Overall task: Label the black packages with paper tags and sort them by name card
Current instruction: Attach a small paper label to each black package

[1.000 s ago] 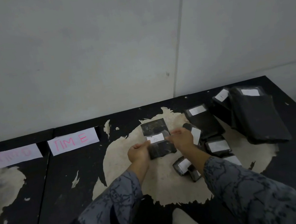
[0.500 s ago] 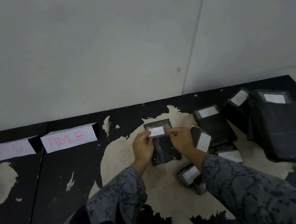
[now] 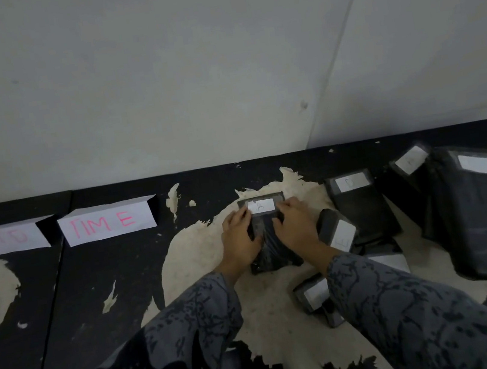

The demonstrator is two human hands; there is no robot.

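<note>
A black package (image 3: 269,245) lies on the worn table, between my two hands. A white paper tag (image 3: 260,206) sits at its far end. My left hand (image 3: 241,240) grips the package's left side, fingers by the tag. My right hand (image 3: 296,227) grips its right side. Other tagged black packages lie to the right: one marked E (image 3: 336,230), one marked D (image 3: 361,201), a large one (image 3: 486,211), and a small one (image 3: 312,295) under my right forearm. Two name cards stand at the left: "TIM E" (image 3: 108,222) and a fainter pink one (image 3: 1,241).
The table (image 3: 108,283) is black with pale worn patches and a seam at the left. A grey wall (image 3: 220,77) rises right behind it. The table's right edge shows at the far right.
The package has come down from a raised hold onto the table. Both hands now press at its sides near the tag. The view has shifted right and closer.
</note>
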